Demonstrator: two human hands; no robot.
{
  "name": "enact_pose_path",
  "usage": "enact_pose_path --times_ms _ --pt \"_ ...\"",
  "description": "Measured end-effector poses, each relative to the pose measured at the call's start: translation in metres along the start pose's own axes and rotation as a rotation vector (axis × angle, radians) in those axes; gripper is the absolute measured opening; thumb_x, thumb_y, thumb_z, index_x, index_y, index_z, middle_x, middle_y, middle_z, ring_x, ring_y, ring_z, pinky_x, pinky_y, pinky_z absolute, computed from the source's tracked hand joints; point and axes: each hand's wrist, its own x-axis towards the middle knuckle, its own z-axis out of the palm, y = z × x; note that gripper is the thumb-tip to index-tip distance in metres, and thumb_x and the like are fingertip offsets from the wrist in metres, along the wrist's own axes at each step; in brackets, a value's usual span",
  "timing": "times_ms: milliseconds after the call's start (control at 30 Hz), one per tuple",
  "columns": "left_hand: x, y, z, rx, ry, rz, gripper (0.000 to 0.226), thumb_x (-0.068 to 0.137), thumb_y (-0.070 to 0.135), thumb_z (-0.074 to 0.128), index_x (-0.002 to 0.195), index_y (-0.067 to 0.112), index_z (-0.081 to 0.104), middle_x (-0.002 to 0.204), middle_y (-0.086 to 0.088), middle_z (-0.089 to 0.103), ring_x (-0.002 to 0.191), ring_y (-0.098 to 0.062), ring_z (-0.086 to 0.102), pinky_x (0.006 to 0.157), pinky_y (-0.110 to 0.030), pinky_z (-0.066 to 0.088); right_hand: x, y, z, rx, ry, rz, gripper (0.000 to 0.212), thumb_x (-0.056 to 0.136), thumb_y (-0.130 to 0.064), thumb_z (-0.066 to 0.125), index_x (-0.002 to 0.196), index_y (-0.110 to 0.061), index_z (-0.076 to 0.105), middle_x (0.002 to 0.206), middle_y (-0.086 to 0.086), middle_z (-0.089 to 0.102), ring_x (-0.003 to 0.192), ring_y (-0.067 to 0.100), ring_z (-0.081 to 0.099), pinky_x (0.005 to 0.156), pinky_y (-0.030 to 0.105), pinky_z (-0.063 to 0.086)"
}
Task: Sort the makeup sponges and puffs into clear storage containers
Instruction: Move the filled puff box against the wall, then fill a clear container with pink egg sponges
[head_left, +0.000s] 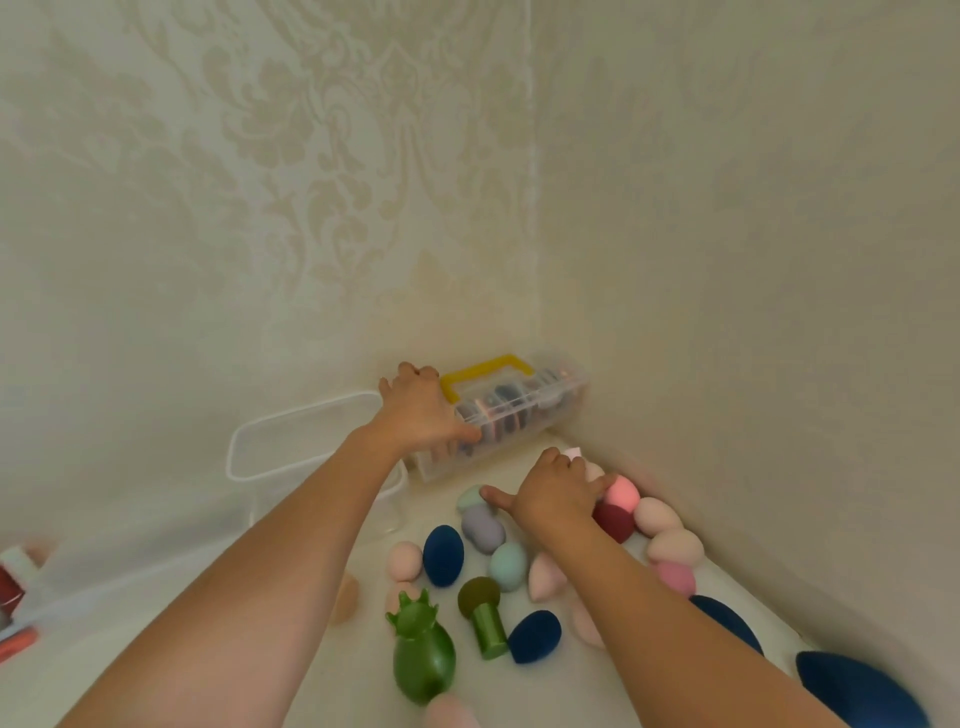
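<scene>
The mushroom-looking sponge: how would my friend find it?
Start at the clear box with the yellow handle in the wall corner, then come down into the scattered egg-shaped sponges. The mushroom-looking sponge sits just right of the shiny green animal figure: only it has an olive cap on a green stem.

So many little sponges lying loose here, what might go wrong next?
The rounded sponges lie loose and crowded around the right hand, so picking one may send neighbours rolling. The left hand holds just one end of the clear case with the yellow handle; pulling there might swing or tip it.
</scene>
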Motion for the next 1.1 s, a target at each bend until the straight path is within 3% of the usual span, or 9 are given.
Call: enact_pose_path --times_ms 267,467,600,700,833,933,1100 --pt "0.018 0.010 0.000 0.150 -0.254 -0.052 0.084 0.062 0.052 0.079 0.123 0.006 0.045 0.123 -0.014 0.038 0.109 -0.030 0.047 0.095 -0.039 0.042 -0.005 0.002 -0.001 0.013 0.013 -0.021 0.103 0.073 -0.083 0.039 0.140 -0.006 0.028 0.139 0.012 0.042 0.131 0.029 0.036 0.111 0.061 0.013" --pt "0.016 0.018 0.017 0.293 -0.362 -0.023 0.063 0.076 0.054 0.069 0.115 0.007 0.058 0.099 -0.006 0.060 0.102 -0.022 0.060 0.067 -0.024 0.040 -0.004 0.004 0.000 0.007 0.015 -0.047 0.103 0.075 -0.083 0.036 0.143 -0.006 0.025 0.143 0.012 0.038 0.134 0.029 0.032 0.111 0.063 0.010" --pt "0.021 0.022 0.029 0.334 -0.268 0.004 0.068 0.069 0.034 0.080 0.124 0.007 0.051 0.122 -0.013 0.049 0.108 -0.026 0.055 0.083 -0.030 0.048 0.000 0.004 0.003 0.018 0.007 -0.048 0.102 0.075 -0.082 0.037 0.143 -0.008 0.026 0.143 0.012 0.037 0.133 0.029 0.032 0.111 0.062 0.012" --pt "0.021 0.025 0.034 0.344 -0.203 0.023 0.072 0.067 0.023 0.083 0.127 0.009 0.046 0.126 -0.013 0.041 0.110 -0.029 0.053 0.087 -0.034 0.048 0.004 0.004 0.006 0.029 0.020 -0.044 0.102 0.073 -0.083 0.037 0.142 -0.010 0.027 0.141 0.010 0.039 0.132 0.028 0.033 0.110 0.061 0.014" --pt "0.015 0.024 0.040 0.302 -0.216 0.069 0.048 0.074 0.013 0.075 0.117 0.004 0.056 0.119 -0.015 0.056 0.100 -0.029 0.062 0.075 -0.032 0.049 0.006 0.005 0.009 0.022 0.023 -0.050 0.101 0.073 -0.084 0.035 0.143 -0.012 0.026 0.141 0.008 0.039 0.132 0.028 0.033 0.110 0.063 0.013" --pt "0.010 0.020 0.039 0.255 -0.155 0.129 0.037 0.083 0.015 0.065 0.118 0.007 0.056 0.117 -0.014 0.057 0.100 -0.029 0.061 0.073 -0.032 0.046 0.008 0.007 0.007 0.045 0.018 -0.038 0.102 0.072 -0.084 0.036 0.143 -0.012 0.027 0.143 0.009 0.036 0.133 0.030 0.033 0.110 0.062 0.013" --pt "-0.012 -0.004 -0.003 0.012 0.060 0.187 0.048 0.089 0.024 0.059 0.133 0.012 0.048 0.131 -0.010 0.048 0.118 -0.028 0.050 0.094 -0.034 0.040 0.010 0.010 -0.001 0.040 -0.001 -0.058 0.096 0.073 -0.083 0.036 0.140 -0.015 0.034 0.146 0.012 0.033 0.132 0.034 0.034 0.109 0.059 0.019"
